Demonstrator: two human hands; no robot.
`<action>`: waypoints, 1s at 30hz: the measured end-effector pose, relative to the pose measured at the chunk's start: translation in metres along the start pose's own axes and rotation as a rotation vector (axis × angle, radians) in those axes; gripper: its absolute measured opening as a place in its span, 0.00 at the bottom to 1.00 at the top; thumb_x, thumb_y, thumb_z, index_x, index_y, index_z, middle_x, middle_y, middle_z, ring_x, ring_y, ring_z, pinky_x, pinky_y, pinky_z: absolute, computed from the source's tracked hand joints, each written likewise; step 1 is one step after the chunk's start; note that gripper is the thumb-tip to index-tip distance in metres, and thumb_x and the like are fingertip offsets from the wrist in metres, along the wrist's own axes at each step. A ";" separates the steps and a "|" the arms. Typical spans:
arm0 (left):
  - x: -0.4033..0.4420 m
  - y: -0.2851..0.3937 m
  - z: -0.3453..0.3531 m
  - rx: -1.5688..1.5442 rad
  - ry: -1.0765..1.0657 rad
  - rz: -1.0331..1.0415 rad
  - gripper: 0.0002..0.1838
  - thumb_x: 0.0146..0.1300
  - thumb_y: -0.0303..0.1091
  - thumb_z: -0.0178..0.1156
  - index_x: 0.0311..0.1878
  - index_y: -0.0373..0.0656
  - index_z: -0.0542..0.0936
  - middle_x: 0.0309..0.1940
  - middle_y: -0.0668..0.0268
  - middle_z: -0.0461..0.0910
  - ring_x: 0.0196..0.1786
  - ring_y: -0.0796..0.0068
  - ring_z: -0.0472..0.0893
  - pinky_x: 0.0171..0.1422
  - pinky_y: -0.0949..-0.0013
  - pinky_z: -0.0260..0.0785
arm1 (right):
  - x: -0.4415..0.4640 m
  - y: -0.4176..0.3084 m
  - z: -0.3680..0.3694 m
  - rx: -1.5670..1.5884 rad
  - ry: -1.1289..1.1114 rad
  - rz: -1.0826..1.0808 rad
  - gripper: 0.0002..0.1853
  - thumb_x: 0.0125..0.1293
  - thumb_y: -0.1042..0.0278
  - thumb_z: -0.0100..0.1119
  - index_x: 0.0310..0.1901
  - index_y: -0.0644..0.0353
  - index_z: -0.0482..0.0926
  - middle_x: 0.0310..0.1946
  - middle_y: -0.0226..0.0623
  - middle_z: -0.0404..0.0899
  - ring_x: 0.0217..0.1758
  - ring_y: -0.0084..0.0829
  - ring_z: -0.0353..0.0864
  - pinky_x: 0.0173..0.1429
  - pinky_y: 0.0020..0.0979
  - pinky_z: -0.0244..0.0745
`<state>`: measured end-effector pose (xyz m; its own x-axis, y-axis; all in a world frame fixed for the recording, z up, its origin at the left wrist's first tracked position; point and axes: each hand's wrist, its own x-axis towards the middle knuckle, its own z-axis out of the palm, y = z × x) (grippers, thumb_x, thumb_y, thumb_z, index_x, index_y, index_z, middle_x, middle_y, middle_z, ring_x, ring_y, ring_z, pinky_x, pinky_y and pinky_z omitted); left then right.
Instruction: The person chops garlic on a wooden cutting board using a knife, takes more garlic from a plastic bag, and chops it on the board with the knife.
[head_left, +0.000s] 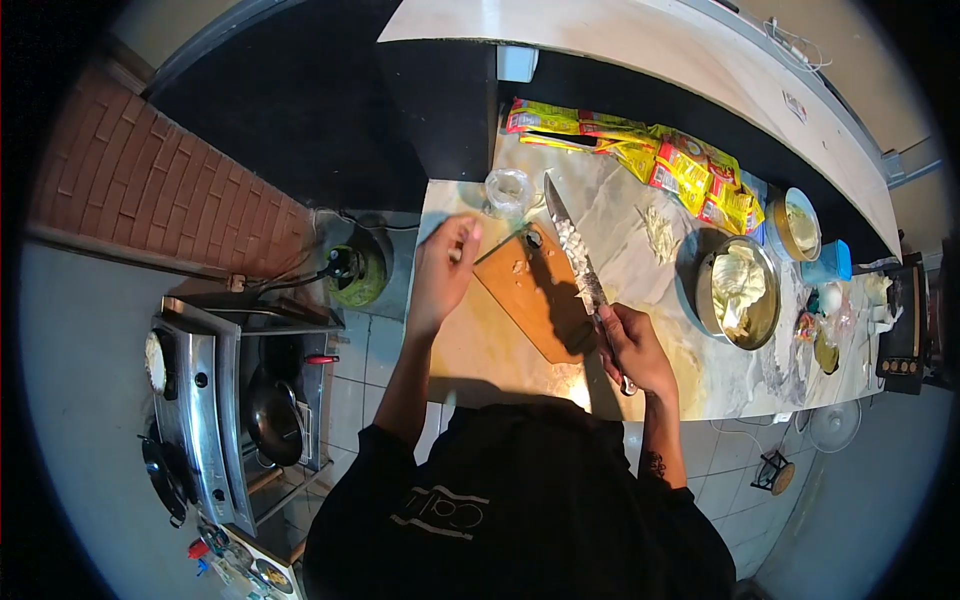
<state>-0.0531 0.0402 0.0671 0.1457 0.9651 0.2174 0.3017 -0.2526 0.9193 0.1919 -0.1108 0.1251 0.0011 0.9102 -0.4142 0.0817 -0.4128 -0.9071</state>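
Right hand's (640, 350) grip clamped on kitchen knife (597, 298), blade (555, 203) toward cutting board's (517, 308) one o'clock; tilting could spill chopped white pieces (572, 248) onto counter (462, 368). Left hand (445, 275) at board's nine o'clock; cannot tell whether grip closed.

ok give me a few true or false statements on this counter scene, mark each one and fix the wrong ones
1. The right hand holds a knife with chopped white pieces on its blade. True.
2. The left hand also grips the knife. False: it is apart from the knife, beside the cutting board.
3. The metal bowl holds pale leafy pieces. True.
4. The cutting board has nothing on it. False: a few small pale bits lie there.
5. Some thin pale strips lie on the counter, outside the metal bowl. True.
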 end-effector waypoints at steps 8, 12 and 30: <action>0.065 0.016 0.011 0.261 -0.076 0.011 0.13 0.69 0.36 0.62 0.54 0.45 0.79 0.39 0.57 0.82 0.36 0.67 0.86 0.37 0.64 0.77 | 0.011 -0.028 -0.004 -0.039 -0.078 0.011 0.22 0.80 0.53 0.45 0.34 0.65 0.70 0.15 0.29 0.67 0.08 0.19 0.63 0.14 0.24 0.58; 0.067 0.006 0.022 0.184 -0.095 -0.059 0.12 0.67 0.31 0.62 0.52 0.44 0.78 0.34 0.60 0.83 0.34 0.66 0.86 0.37 0.64 0.78 | 0.016 -0.029 -0.005 -0.060 -0.102 0.051 0.23 0.81 0.52 0.45 0.34 0.66 0.71 0.14 0.28 0.67 0.08 0.18 0.63 0.13 0.24 0.57; 0.057 0.016 0.018 0.118 -0.305 0.087 0.19 0.63 0.15 0.52 0.54 0.39 0.81 0.45 0.59 0.79 0.40 0.73 0.82 0.45 0.72 0.75 | 0.015 -0.021 -0.012 -0.104 -0.201 0.122 0.24 0.79 0.49 0.46 0.35 0.66 0.71 0.14 0.27 0.67 0.10 0.19 0.67 0.14 0.24 0.62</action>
<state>-0.0227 0.0895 0.0883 0.4458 0.8791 0.1689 0.3804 -0.3568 0.8532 0.2022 -0.0877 0.1387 -0.1797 0.8247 -0.5363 0.1948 -0.5045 -0.8411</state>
